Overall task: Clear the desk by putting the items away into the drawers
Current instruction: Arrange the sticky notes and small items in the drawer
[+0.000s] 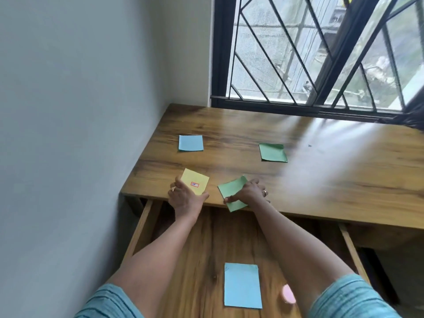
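a grey wall (80, 111) is running along the left and a barred window (321, 53) is standing behind the wooden desk (321, 180). under the desk's front edge a wide drawer (142, 230) is sitting pulled out, with a blue sheet (242, 286) lying flat on its floor and a blurred pink thing (288, 294) just beside it to the right. both arms are reaching over the drawer. the left hand (185, 198) is gripping a yellow pad (195, 183) at the desk's front edge, fingers curled round its sides. the right hand (250, 192) is pinching a near green pad (231, 191), which is hanging partly over the front edge. further back on the desk, well apart, a far green pad (272, 152) and a blue pad (191, 143) are lying flat. a ring (265, 192) is showing on the right hand.
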`<state>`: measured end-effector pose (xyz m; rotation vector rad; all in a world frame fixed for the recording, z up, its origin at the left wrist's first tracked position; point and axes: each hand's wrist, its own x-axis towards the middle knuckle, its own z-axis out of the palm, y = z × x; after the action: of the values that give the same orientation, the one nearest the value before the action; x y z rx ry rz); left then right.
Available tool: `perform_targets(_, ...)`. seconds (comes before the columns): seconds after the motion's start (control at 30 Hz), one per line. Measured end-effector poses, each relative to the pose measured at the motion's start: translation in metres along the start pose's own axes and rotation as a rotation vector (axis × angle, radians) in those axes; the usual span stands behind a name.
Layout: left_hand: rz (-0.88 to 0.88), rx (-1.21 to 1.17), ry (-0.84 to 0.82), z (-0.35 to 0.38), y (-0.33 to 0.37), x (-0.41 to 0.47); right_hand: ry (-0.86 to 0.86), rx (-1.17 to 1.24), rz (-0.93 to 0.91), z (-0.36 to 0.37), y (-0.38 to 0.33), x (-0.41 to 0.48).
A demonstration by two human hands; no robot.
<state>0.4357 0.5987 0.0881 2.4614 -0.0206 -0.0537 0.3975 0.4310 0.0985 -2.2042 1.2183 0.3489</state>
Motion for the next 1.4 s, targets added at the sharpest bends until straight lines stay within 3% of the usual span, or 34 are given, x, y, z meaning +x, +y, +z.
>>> perform_targets(0.1, 0.015, 0.039, 0.022, -0.008, -0.012, -0.017, 0.045, 0.100, 0.047, 0.009, 0.009, -0.023)
perform_targets(0.2, 0.003, 0.069, 0.019, -0.016, -0.029, -0.032, 0.095, 0.119, -0.034, 0.020, 0.021, -0.044)
perform_targets(0.33, -0.044, 0.053, 0.025, -0.032, -0.057, -0.059, 0.141, 0.331, -0.085, 0.032, 0.041, -0.078)
perform_targets(0.53, -0.252, 0.049, -0.105, -0.044, -0.101, -0.110, 0.024, 0.486, -0.101, 0.069, 0.076, -0.120)
perform_targets(0.73, -0.329, 0.246, -0.123, -0.044, -0.129, -0.162, -0.053, 0.617, -0.038, 0.095, 0.134, -0.146)
perform_targets(1.07, -0.182, 0.213, -0.123, 0.005, -0.046, -0.208, 0.114, 0.784, 0.143, 0.036, 0.234, -0.120)
perform_targets(1.4, -0.207, 0.168, -0.177, 0.081, 0.017, -0.170, 0.204, 0.685, 0.229, -0.007, 0.259, -0.045)
